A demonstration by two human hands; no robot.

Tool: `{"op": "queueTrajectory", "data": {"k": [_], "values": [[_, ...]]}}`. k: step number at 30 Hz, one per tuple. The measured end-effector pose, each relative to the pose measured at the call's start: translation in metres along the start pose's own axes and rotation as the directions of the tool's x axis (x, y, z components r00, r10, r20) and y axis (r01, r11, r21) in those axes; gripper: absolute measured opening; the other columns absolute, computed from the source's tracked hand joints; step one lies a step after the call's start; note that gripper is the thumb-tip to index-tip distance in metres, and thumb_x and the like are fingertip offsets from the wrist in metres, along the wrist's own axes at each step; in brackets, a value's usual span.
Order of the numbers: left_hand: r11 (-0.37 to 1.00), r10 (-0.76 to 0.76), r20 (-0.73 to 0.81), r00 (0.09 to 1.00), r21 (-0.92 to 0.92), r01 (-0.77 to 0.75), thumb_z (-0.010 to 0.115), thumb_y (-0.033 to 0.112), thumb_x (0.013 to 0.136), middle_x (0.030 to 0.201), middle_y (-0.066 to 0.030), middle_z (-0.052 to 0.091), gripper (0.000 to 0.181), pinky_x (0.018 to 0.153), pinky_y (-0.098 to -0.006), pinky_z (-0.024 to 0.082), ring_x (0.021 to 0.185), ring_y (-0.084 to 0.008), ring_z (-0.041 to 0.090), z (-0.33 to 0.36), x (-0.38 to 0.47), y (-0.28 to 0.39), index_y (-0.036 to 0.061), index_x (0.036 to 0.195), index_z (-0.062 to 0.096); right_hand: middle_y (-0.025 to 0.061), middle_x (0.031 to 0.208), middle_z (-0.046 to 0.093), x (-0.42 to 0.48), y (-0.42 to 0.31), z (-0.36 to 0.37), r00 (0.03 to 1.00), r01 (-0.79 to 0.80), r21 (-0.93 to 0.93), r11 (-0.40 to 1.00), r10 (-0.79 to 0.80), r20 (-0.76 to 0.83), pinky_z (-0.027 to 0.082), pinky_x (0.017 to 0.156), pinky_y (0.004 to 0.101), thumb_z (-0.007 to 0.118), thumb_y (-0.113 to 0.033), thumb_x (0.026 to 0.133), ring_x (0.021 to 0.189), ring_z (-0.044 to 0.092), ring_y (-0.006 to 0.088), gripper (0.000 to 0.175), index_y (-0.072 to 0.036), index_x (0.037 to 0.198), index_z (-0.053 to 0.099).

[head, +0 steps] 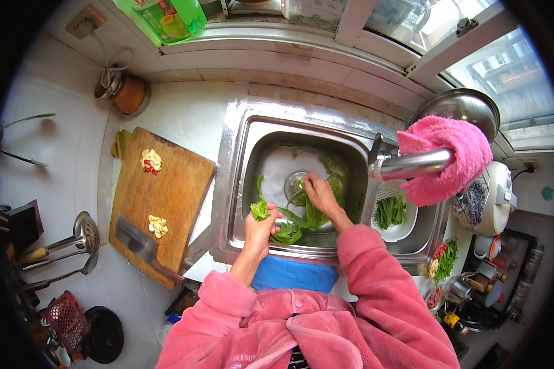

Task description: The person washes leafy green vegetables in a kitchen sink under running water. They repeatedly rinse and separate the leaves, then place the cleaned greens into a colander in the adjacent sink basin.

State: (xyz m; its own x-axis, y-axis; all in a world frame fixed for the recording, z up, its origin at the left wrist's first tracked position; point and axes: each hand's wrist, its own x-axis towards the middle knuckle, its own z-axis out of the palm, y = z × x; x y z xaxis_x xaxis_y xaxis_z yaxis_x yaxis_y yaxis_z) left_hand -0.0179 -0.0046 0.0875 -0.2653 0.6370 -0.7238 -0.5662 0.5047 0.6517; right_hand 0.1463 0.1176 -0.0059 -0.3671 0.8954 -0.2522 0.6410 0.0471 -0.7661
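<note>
In the stainless steel sink basin [272,159], long green leafy vegetables [311,217] lie in water around the drain. My left hand [260,226] is closed around a small bunch of greens [260,210] at the basin's near left side. Over the middle of the basin, my right hand [322,196] has its fingers pinched at a leafy stem; the fingertips partly hide it. More leaves float along the basin's right wall. To the right, a white plastic strainer [413,221] in the smaller basin holds cut greens [390,212].
On the left, a wooden cutting board [175,184] bears sliced garlic, red chili, minced garlic [158,226] and a cleaver [136,237]. A metal faucet [411,165] draped with a pink towel [443,133] juts over the right side. A blue cloth [293,274] hangs at the sink's front edge.
</note>
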Motion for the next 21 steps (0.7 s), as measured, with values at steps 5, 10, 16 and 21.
{"op": "queueTrajectory", "data": {"k": [5, 10, 16, 21], "values": [[0.999, 0.006, -0.057, 0.998, 0.041, -0.004, 0.063, 0.006, 0.086, 0.081, -0.0085, 0.062, 0.018, 0.049, -0.0221, 0.043, 0.052, -0.0075, 0.046, -0.006, 0.013, 0.002, 0.0016, 0.101, 0.055, 0.0297, 0.093, 0.062, 0.036, 0.069, 0.053, 0.991, -0.128, -0.113, 0.985, 0.132, 0.025, 0.045, 0.082, 0.0502, 0.047, -0.010, 0.086, 0.093, 0.058, 0.0456, 0.021, -0.002, 0.104, 0.056], [0.995, 0.014, -0.094, 0.996, 0.102, -0.004, 0.063, 0.005, 0.085, 0.079, -0.0081, 0.062, 0.016, 0.049, -0.0225, 0.043, 0.052, -0.0080, 0.048, -0.008, 0.023, 0.002, 0.0025, 0.100, 0.056, 0.0269, 0.091, 0.062, 0.051, 0.068, 0.064, 0.989, -0.084, -0.139, 0.987, 0.100, 0.112, 0.046, 0.078, 0.0493, 0.053, -0.018, 0.089, 0.091, 0.058, 0.0449, 0.019, -0.001, 0.093, 0.060], [0.992, 0.007, -0.116, 0.993, 0.128, 0.008, 0.061, 0.006, 0.088, 0.079, -0.0077, 0.061, 0.015, 0.049, -0.0220, 0.043, 0.050, -0.0072, 0.045, -0.008, 0.033, -0.007, 0.0009, 0.101, 0.055, 0.0237, 0.085, 0.064, 0.039, 0.024, 0.031, 0.951, 0.015, -0.283, 0.959, 0.074, 0.300, 0.048, 0.075, 0.0501, 0.060, -0.039, 0.085, 0.085, 0.061, 0.0413, 0.036, -0.003, 0.085, 0.064], [0.990, -0.028, -0.085, 0.996, 0.135, 0.039, 0.062, 0.004, 0.085, 0.079, -0.0081, 0.062, 0.016, 0.049, -0.0240, 0.044, 0.050, -0.0078, 0.047, -0.001, 0.037, -0.008, 0.0026, 0.099, 0.055, 0.0235, 0.087, 0.064, 0.041, 0.062, 0.038, 0.980, -0.180, -0.288, 0.941, 0.196, 0.025, 0.048, 0.076, 0.0491, 0.056, -0.030, 0.087, 0.087, 0.061, 0.0428, 0.029, -0.003, 0.090, 0.063]]}}
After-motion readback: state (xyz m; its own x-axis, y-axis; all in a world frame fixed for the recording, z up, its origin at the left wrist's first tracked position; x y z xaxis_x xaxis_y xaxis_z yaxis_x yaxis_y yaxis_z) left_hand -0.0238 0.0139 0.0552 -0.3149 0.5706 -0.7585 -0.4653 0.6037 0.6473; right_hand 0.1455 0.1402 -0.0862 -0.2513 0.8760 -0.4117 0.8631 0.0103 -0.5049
